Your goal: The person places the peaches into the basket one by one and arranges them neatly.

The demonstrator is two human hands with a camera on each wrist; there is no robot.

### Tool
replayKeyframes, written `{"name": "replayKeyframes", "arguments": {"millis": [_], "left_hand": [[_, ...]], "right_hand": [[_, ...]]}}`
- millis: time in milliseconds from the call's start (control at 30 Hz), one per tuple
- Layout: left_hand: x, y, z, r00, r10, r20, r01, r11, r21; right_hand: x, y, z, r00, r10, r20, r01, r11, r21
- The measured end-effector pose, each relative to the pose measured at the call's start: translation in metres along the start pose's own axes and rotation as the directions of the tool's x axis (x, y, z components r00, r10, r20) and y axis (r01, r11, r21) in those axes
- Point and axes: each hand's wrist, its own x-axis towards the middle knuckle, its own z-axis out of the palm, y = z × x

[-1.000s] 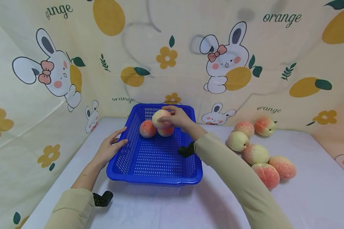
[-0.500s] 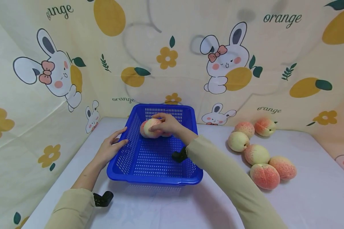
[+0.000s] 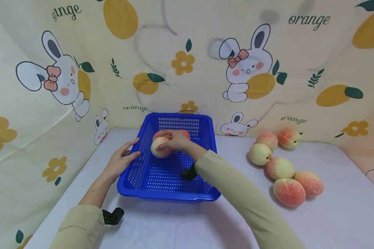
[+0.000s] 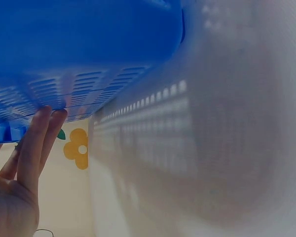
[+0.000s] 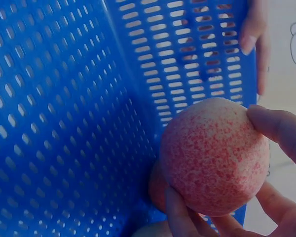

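Observation:
A blue perforated plastic basket (image 3: pixel 168 195) stands on the table in the head view. My left hand (image 3: pixel 119 162) holds its left rim, thumb over the edge and fingers along the outer wall; those fingers (image 4: pixel 33 153) look nearly straight in the left wrist view. Inside the basket, my right hand (image 3: pixel 179 141) grips a pale, red-speckled peach (image 5: pixel 214 158) between thumb and fingers. Behind that peach, a red peach (image 3: pixel 185 134) and another peach (image 3: pixel 157 134) lie toward the back, partly hidden by the hand and the held peach.
Several peaches (image 3: pixel 280 168) lie grouped on the white table (image 3: pixel 243 214) to the right of the basket. A cloth backdrop (image 3: pixel 202 93) printed with rabbits and oranges rises behind the table. A black wrist device (image 3: pixel 113 216) sits at the left cuff.
My right hand has moved left, down and nearer with the peach, bringing it from above the other peaches to in front of them. My left hand stays at the rim.

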Motion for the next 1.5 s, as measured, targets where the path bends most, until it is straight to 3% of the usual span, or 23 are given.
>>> {"name": "replayKeyframes", "arguments": {"millis": [433, 600, 800, 1167, 1500], "left_hand": [[0.004, 0.001, 0.000, 1.000, -0.004, 0.001, 0.004, 1.000, 0.002], [0.003, 0.002, 0.001, 1.000, 0.004, 0.008, -0.004, 1.000, -0.020], [0.002, 0.001, 0.003, 1.000, -0.008, 0.006, 0.008, 1.000, -0.006], [0.002, 0.003, 0.002, 1.000, 0.002, 0.010, -0.002, 1.000, -0.009], [0.000, 0.001, 0.000, 1.000, -0.008, 0.002, 0.008, 1.000, 0.002]], "right_hand": [[0.003, -0.001, 0.009, 1.000, -0.026, 0.002, 0.026, 0.996, -0.082], [0.003, 0.000, 0.016, 1.000, 0.013, 0.004, -0.013, 0.991, -0.131], [0.003, 0.004, 0.022, 0.997, 0.067, 0.036, -0.064, 0.995, -0.073], [0.001, 0.001, 0.017, 0.997, 0.075, 0.031, -0.074, 0.997, -0.023], [0.000, 0.004, 0.010, 0.994, 0.109, 0.029, -0.106, 0.991, -0.085]]}}
